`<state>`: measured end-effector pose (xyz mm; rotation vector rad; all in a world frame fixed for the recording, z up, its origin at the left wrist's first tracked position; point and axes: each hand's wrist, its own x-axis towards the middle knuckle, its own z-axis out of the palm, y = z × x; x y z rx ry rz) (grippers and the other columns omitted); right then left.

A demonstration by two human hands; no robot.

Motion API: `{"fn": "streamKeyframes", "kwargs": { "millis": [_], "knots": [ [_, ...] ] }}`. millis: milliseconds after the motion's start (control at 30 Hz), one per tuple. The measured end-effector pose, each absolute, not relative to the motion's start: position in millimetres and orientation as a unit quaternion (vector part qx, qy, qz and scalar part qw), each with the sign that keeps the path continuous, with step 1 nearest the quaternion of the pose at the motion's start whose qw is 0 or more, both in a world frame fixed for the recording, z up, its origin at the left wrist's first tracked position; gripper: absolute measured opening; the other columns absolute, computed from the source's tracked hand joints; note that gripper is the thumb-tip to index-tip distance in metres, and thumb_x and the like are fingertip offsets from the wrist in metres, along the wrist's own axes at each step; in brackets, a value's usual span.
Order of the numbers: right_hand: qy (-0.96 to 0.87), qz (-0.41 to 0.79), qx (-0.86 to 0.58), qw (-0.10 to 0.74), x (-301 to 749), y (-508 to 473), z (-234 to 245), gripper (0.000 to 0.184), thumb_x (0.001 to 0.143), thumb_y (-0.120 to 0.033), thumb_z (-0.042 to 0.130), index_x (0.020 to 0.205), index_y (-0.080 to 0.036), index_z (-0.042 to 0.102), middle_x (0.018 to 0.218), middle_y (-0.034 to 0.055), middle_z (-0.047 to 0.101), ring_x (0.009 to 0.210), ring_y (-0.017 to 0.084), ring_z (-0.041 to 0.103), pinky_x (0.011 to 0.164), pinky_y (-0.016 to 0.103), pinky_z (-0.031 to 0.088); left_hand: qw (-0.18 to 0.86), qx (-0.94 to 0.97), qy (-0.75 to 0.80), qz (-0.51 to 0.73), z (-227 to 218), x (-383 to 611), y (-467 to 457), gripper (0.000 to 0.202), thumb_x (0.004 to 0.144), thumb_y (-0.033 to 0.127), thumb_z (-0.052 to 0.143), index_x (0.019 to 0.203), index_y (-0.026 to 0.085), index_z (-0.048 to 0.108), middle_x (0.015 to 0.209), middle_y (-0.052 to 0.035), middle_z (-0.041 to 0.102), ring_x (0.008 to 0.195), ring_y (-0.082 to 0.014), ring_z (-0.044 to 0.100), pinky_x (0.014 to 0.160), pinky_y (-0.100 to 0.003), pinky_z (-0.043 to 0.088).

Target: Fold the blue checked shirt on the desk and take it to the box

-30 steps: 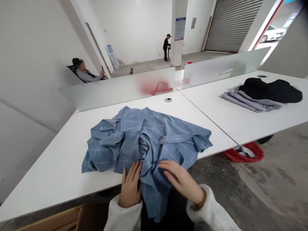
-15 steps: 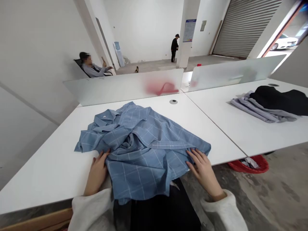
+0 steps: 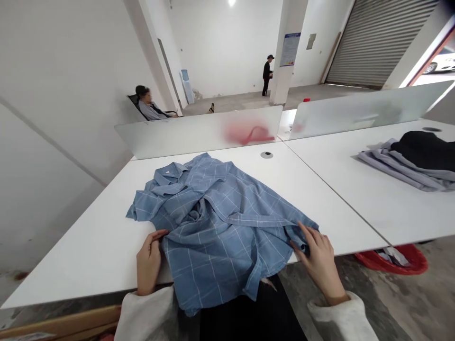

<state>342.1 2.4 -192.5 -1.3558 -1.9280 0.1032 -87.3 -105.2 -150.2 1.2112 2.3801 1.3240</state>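
Note:
A blue checked shirt lies crumpled on the white table, its collar toward the far left and its hem hanging over the near edge. My left hand pinches the shirt's left edge near the table's front. My right hand grips the shirt's right corner at the table's edge, fingers curled into the cloth. Both wrists wear pale fleece sleeves.
Folded grey and black clothes lie on the adjoining table at the right. A red basket with cloth stands on the floor beneath it. Frosted dividers line the table's back. One person sits far left; another stands by a pillar.
My hands moved apart from the shirt's middle to its left and right edges and closed on the cloth. The shirt has been spread wider. The camera shifted slightly left.

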Motion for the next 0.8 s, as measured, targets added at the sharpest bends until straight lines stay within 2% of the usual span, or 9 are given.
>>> {"fn": "streamKeyframes", "kwargs": {
  "millis": [67,133,200,267,367,433,533,667,800],
  "knots": [
    [-0.772,0.054,-0.506,0.382,339.4,-0.4,-181.8,0.032,0.088,-0.032,0.044,0.117,-0.024,0.055,0.099,0.0084,0.064,0.093,0.028,0.058,0.097,0.059,0.033,0.078,0.404,0.806,0.427,-150.8,-87.9,-104.3,0.033,0.082,0.04,0.036,0.094,0.023,0.062,0.102,-0.0043,0.069,0.101,-0.0227,0.061,0.091,-0.035,0.045],
    [-0.795,0.103,-0.452,0.392,332.3,-10.0,-160.6,0.026,0.087,-0.025,0.044,0.109,-0.025,0.057,0.096,0.0057,0.064,0.092,0.025,0.058,0.101,0.057,0.03,0.073,0.412,0.816,0.399,-151.0,-87.8,-104.1,0.035,0.083,0.045,0.037,0.096,0.024,0.061,0.102,-0.0048,0.069,0.097,-0.0238,0.063,0.086,-0.035,0.047],
    [-0.835,0.185,-0.375,0.358,321.0,-24.6,-135.8,0.024,0.085,-0.02,0.045,0.106,-0.025,0.057,0.097,0.0053,0.063,0.094,0.023,0.057,0.098,0.048,0.038,0.06,0.407,0.83,0.377,-149.8,-86.4,-105.0,0.037,0.084,0.047,0.037,0.101,0.024,0.06,0.096,-0.0059,0.07,0.089,-0.0246,0.065,0.078,-0.034,0.048],
    [-0.877,0.267,-0.298,0.266,307.4,-40.3,-115.8,0.026,0.084,-0.017,0.047,0.105,-0.025,0.059,0.098,0.0055,0.062,0.095,0.021,0.057,0.088,0.038,0.045,0.042,0.382,0.851,0.359,-147.1,-84.0,-106.2,0.042,0.086,0.049,0.035,0.109,0.023,0.058,0.085,-0.0064,0.07,0.08,-0.0256,0.066,0.071,-0.034,0.047],
    [-0.913,0.305,-0.239,0.131,291.0,-56.3,-105.4,0.028,0.082,-0.026,0.061,0.11,-0.026,0.061,0.104,0.0064,0.061,0.096,0.023,0.057,0.085,0.036,0.047,0.031,0.354,0.877,0.323,-142.1,-80.6,-104.9,0.054,0.086,0.055,0.036,0.126,0.021,0.049,0.076,-0.0068,0.07,0.077,-0.0289,0.067,0.068,-0.036,0.046],
    [-0.917,0.298,-0.243,0.106,286.0,-59.0,-108.9,0.034,0.082,-0.035,0.063,0.115,-0.027,0.06,0.105,0.0062,0.062,0.097,0.024,0.058,0.088,0.039,0.046,0.037,0.361,0.89,0.277,-138.7,-79.4,-100.4,0.065,0.083,0.06,0.041,0.133,0.019,0.044,0.077,-0.0088,0.071,0.077,-0.0316,0.067,0.066,-0.037,0.046],
    [-0.9,0.294,-0.293,0.132,285.4,-55.0,-117.6,0.029,0.092,-0.031,0.048,0.12,-0.026,0.056,0.104,0.0052,0.064,0.096,0.021,0.059,0.087,0.037,0.047,0.045,0.408,0.896,0.169,-133.9,-79.3,-90.4,0.067,0.081,0.063,0.043,0.13,0.018,0.048,0.079,-0.0128,0.071,0.075,-0.033,0.068,0.062,-0.037,0.045],
    [-0.888,0.259,-0.326,0.196,288.3,-50.2,-119.9,0.027,0.096,-0.025,0.038,0.114,-0.025,0.057,0.1,0.0051,0.065,0.092,0.019,0.061,0.081,0.034,0.049,0.011,0.449,0.892,0.052,-124.0,-75.9,-85.0,0.041,0.09,0.048,0.036,0.111,0.023,0.06,0.081,-0.0109,0.071,0.075,-0.0295,0.068,0.056,-0.031,0.04],
    [-0.883,0.223,-0.314,0.267,289.8,-52.7,-113.7,0.025,0.096,-0.023,0.038,0.111,-0.025,0.058,0.091,0.004,0.065,0.083,0.016,0.062,0.074,0.029,0.051,-0.121,0.445,0.885,0.066,-103.4,-55.9,-104.2,0.029,0.094,0.033,0.036,0.099,0.02,0.062,0.067,-0.005,0.069,0.059,-0.0222,0.065,0.048,-0.026,0.033]
  ]
}}
